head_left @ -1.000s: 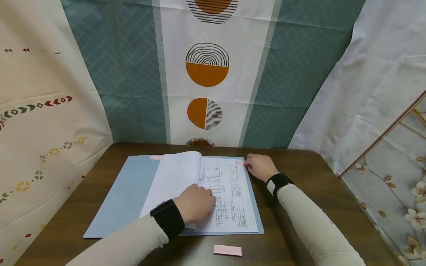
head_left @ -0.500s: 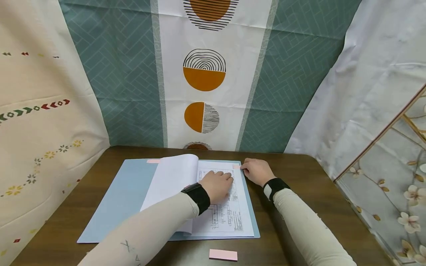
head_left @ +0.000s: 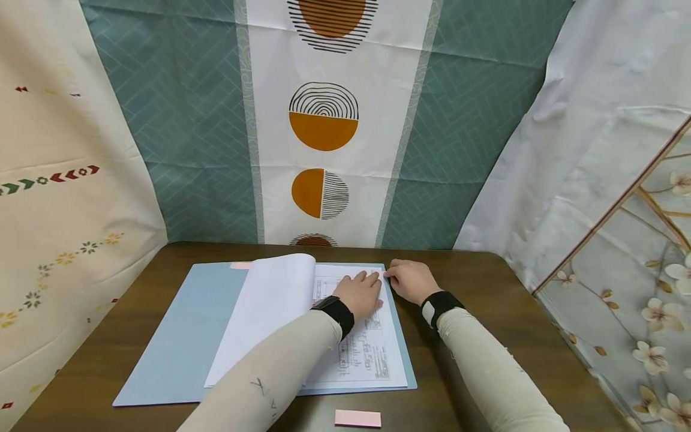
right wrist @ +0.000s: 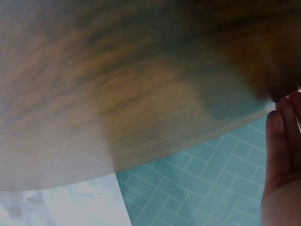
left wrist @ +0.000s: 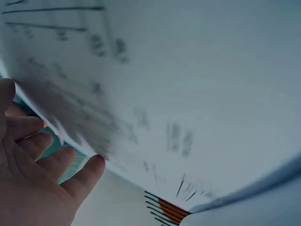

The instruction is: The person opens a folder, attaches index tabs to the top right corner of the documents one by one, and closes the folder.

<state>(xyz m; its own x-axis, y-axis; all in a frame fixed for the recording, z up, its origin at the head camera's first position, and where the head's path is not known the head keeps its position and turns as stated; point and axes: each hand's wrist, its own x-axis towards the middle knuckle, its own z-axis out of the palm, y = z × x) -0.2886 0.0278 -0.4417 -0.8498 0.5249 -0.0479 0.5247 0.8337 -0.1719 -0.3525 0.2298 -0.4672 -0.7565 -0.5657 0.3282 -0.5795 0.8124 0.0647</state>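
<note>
A light blue folder lies spread on the table, with a printed sheet of technical drawings on its right side. My left hand rests on the upper part of this sheet, fingers extended and spread; the left wrist view shows those fingers along the paper. At the sheet's top right corner, my right hand pinches the outer end of a small pink sticky note, largely covered by the hands. White pages are turned over to the left, their edge curling up.
A pink sticky note pad lies on the brown wooden table in front of the folder. Another pink sticky note shows at the top of the turned pages. Patterned curtains hang behind and at both sides.
My left hand has moved up and right from the middle of the sheet to its top right, beside the pink sticky note. My right hand stays at the corner. The camera view has shifted slightly.
</note>
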